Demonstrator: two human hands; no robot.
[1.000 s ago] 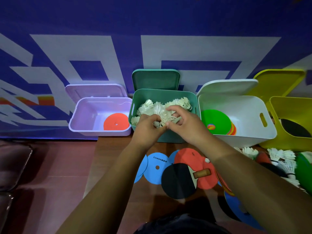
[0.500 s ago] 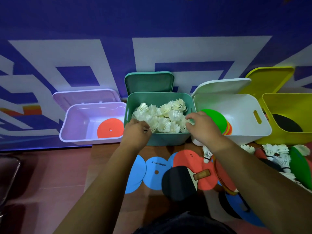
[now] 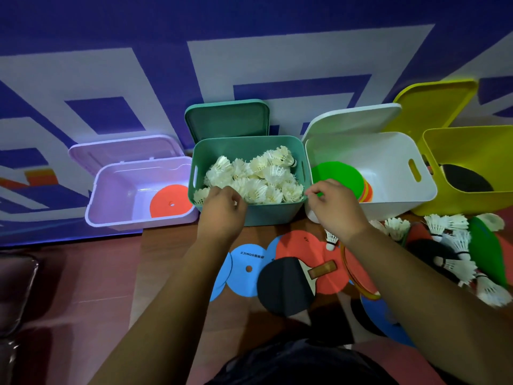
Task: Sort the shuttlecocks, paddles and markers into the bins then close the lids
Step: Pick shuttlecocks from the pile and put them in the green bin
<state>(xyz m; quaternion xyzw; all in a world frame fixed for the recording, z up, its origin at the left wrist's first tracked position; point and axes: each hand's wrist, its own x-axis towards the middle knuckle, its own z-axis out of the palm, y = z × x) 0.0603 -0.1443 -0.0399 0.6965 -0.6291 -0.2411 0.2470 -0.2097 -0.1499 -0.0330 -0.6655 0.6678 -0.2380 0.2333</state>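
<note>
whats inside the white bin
The white bin holds a stack of flat round markers: a green marker in front, orange and yellow edges peeking out behind. The right hand covers the stack's lower left; the bin's front wall hides anything lower.

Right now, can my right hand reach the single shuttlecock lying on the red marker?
Probably yes. The shuttlecock lies uncovered just beside the wrist of the right hand, with nothing on top of it.
</note>
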